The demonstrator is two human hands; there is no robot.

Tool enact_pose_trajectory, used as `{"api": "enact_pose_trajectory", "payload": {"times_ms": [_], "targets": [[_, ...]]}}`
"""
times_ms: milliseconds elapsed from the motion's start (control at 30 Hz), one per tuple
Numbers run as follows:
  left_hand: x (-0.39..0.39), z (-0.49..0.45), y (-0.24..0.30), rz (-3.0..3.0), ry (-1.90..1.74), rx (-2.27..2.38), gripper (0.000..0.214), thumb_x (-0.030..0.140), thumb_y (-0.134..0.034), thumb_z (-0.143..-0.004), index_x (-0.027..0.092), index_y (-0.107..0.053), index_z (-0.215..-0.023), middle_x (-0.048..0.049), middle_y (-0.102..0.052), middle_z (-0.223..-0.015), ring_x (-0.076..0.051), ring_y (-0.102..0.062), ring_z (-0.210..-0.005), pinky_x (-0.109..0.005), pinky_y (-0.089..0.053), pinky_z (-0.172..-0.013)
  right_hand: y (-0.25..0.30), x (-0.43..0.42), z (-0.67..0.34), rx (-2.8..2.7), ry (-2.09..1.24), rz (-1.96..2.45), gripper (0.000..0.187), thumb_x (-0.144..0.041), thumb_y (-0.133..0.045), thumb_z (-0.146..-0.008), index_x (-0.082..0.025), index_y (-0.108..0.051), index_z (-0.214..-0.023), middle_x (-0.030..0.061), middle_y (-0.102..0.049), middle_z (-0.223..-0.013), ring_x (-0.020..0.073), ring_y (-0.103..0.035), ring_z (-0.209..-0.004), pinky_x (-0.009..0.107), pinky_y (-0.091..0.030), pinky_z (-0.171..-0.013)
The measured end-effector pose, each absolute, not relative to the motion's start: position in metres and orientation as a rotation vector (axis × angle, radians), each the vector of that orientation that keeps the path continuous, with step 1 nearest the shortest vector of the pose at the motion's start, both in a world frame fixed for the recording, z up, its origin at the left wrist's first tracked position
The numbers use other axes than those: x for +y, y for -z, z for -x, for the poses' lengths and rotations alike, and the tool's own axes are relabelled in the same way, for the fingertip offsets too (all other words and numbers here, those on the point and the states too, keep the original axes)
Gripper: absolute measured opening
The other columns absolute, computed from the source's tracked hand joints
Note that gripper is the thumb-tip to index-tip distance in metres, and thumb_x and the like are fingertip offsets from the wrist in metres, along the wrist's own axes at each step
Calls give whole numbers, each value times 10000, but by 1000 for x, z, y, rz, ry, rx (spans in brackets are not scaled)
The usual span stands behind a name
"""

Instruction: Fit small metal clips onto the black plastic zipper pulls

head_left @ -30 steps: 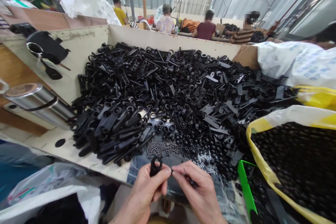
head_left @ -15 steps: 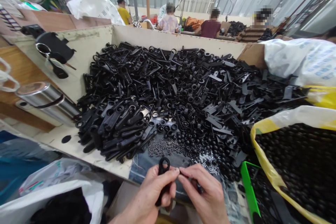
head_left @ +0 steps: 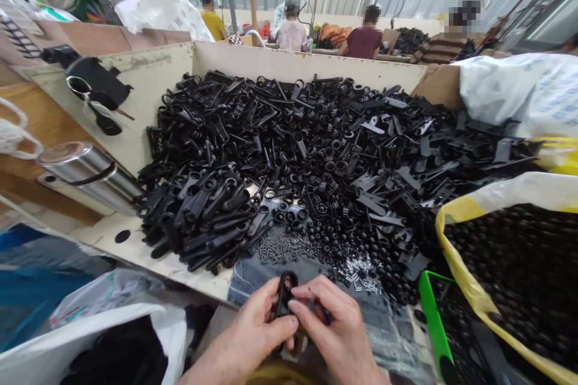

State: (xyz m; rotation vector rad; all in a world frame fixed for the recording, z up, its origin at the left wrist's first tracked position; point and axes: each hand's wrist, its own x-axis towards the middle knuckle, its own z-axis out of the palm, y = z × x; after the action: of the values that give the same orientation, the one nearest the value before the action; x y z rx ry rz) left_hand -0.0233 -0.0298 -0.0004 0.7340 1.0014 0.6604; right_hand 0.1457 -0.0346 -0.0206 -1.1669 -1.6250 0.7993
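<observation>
My left hand (head_left: 253, 337) is closed around a black plastic handle piece with a ring end (head_left: 286, 289), held upright at the bottom centre. My right hand (head_left: 336, 331) pinches at the same piece from the right, fingertips touching it just under the ring; whatever small thing it may hold is hidden. Just beyond my hands lie small metal screws (head_left: 284, 248) and black round caps (head_left: 334, 240) on a dark cloth. Behind them a huge heap of black plastic handles (head_left: 289, 150) fills a walled wooden bench (head_left: 149, 72).
A yellow bag of black round parts (head_left: 519, 252) sits right, with a green tray edge (head_left: 431, 319) beside it. A steel cylinder (head_left: 85, 171) lies at left, white bags (head_left: 90, 337) below. Several people sit at a far table (head_left: 361, 42).
The handle piece has turned more upright between my hands, and my right fingers have moved in onto it. The view has shifted slightly.
</observation>
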Motion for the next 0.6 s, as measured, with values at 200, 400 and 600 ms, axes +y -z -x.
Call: {"api": "enact_pose_trajectory", "payload": {"times_ms": [200,400,600], "targets": [[-27,28,8,-966,-627,1045,510,197,-623,-746,136,-627,-1252,-47,-726,-952,-141,-601,-730,-274,-465,-692,23,-38,-139,-1617,-779,1237,131,-187,-676,-960,-206,-720,-838,-20,-612,-731,127,-551,-579,225,-423,-532],[-31,27,-5,-1114,-579,1209,526,224,-546,-841,175,-513,-1364,11,-669,-796,-178,-622,-789,-312,-478,-828,23,-44,-135,-1672,-640,1182,165,-134,-601,-1008,-202,-704,-899,5,-671,-782,132,-642,-633,205,-491,-578],[-29,26,13,-1077,-666,1141,244,404,-522,-958,209,-585,-1089,16,-615,-805,-115,-522,-602,-237,-438,-605,29,-49,-143,-1984,-286,1146,314,-83,-490,-1026,-164,-677,-1265,72,-732,-900,164,-725,-725,219,-560,-655]]}}
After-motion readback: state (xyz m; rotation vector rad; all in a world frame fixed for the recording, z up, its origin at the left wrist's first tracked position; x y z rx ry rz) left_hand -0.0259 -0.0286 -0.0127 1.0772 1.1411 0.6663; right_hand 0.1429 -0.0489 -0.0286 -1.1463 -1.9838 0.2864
